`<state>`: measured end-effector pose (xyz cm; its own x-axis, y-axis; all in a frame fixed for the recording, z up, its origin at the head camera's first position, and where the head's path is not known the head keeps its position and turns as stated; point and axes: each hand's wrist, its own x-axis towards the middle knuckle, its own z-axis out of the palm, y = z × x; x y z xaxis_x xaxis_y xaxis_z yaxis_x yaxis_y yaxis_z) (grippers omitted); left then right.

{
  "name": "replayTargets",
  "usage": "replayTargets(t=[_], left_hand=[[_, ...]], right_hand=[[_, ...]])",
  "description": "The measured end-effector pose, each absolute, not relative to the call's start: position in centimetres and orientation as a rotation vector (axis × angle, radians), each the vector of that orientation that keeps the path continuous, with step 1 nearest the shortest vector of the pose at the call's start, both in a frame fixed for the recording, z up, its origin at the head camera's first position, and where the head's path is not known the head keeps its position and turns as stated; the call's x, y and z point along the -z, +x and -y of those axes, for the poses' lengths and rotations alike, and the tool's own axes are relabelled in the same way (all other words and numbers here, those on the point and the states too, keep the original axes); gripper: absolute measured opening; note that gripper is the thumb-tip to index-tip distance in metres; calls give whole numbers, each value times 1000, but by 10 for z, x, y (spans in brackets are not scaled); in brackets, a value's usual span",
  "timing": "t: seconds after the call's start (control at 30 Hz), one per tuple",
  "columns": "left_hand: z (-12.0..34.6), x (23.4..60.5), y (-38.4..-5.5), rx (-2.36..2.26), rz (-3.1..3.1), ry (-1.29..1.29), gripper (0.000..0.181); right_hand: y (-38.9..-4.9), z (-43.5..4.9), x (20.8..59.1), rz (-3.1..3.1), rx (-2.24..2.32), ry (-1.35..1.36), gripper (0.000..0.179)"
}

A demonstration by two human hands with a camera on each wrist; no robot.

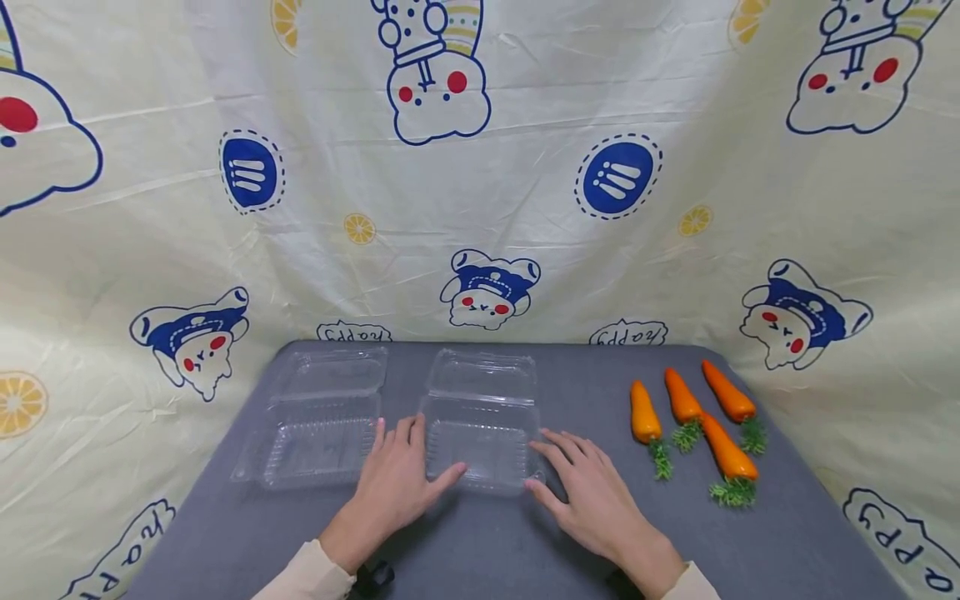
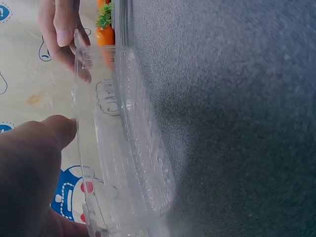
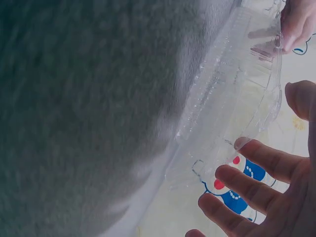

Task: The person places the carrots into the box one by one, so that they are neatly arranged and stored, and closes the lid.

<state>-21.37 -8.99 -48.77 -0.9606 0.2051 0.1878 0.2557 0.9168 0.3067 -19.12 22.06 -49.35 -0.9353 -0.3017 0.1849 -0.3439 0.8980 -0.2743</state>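
A clear plastic clamshell box (image 1: 483,442) lies with its lid folded back between my two hands. My left hand (image 1: 397,479) is at its left side, fingers stretched along the edge and the thumb over the near left corner. In the left wrist view that thumb (image 2: 39,138) meets the box's rim (image 2: 81,133). On the other side, my right hand (image 1: 592,496) has its fingers spread, fingertips right at the right edge. The right wrist view shows one fingertip (image 3: 242,143) against the clear plastic (image 3: 247,94). Neither hand curls round anything.
A second clear clamshell box (image 1: 322,446), also unfolded, lies left of my left hand. Several orange carrots (image 1: 645,412) with green tops lie at the right of the grey table (image 1: 480,550). A patterned curtain (image 1: 525,192) hangs behind the table's far edge.
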Motion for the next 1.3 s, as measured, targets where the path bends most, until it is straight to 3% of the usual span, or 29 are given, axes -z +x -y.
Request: replayTargets(t=[0.5, 0.9, 1.3], left_hand=[[86, 489, -209, 1157, 2862, -415, 104], [84, 489, -206, 1344, 2913, -450, 102], [84, 487, -209, 1365, 2927, -485, 106]], right_hand=[[-193, -241, 496, 2798, -509, 453, 43], [-192, -257, 498, 2693, -538, 457, 19], [-200, -269, 499, 2614, -546, 547, 23]])
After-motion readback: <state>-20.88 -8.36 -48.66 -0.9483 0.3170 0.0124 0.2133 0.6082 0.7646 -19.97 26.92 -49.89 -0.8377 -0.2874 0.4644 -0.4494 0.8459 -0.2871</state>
